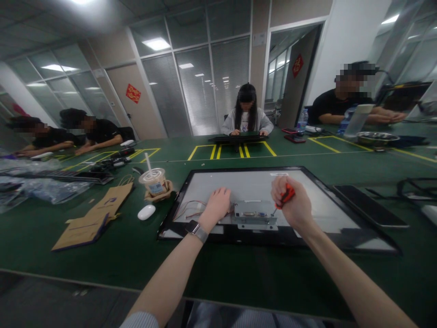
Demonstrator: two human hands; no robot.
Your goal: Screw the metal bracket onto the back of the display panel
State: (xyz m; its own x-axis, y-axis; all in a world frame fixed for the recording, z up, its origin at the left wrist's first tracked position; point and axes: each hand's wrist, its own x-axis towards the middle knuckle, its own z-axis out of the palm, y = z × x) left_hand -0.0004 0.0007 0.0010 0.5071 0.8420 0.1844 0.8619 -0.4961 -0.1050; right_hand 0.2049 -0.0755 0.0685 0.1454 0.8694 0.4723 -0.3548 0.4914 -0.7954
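Observation:
A flat display panel [307, 180] in a black frame lies face down on the green table before me. A small metal circuit cover [255, 210] sits on its near middle, with thin red wires [191, 208] trailing to the left. My left hand [215, 206] rests on the panel at the cover's left end, fingers curled down onto it. My right hand [290, 202] is closed in a fist round a red-handled screwdriver [286, 196], whose tip points down at the cover's right end.
A lidded drink cup [154, 181] with a straw, a white mouse [146, 212] and a flattened brown paper bag [92, 218] lie to the left. A dark flat panel [370, 206] lies at right. Other people sit round the table's far sides.

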